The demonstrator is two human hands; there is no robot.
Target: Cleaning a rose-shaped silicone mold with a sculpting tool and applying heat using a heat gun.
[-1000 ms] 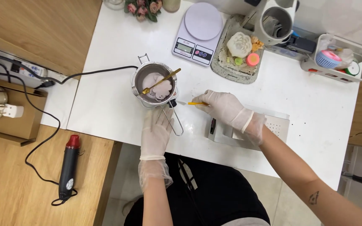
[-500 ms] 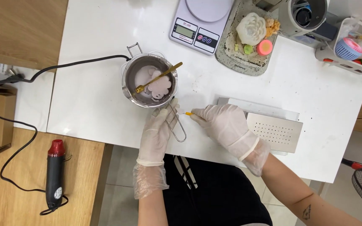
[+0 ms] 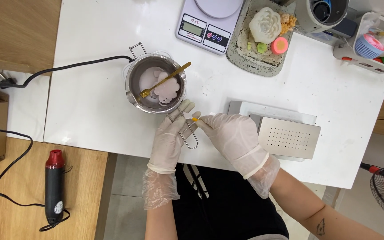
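Note:
Both my hands wear thin white gloves. My left hand (image 3: 169, 138) rests over the wire handle (image 3: 188, 133) of a small metal melting pot (image 3: 155, 84) on the white table (image 3: 90, 98). Pale pink flower-shaped pieces lie inside the pot, and a gold spoon (image 3: 165, 80) leans across its rim. My right hand (image 3: 232, 135) pinches a small orange stick (image 3: 195, 119) just right of the handle, its tip close to my left fingers.
A perforated metal plate (image 3: 289, 138) lies right of my hand. At the back stand a digital scale (image 3: 205, 26), a grey tray (image 3: 254, 60) with a white flower mould, and a clear basket (image 3: 370, 44). A black-and-red heat gun (image 3: 54, 186) lies on the wooden bench, left.
The view has moved closer and shifted, so everything sits lower and larger. My hands stay together by the pot's handle, the right still pinching the orange stick.

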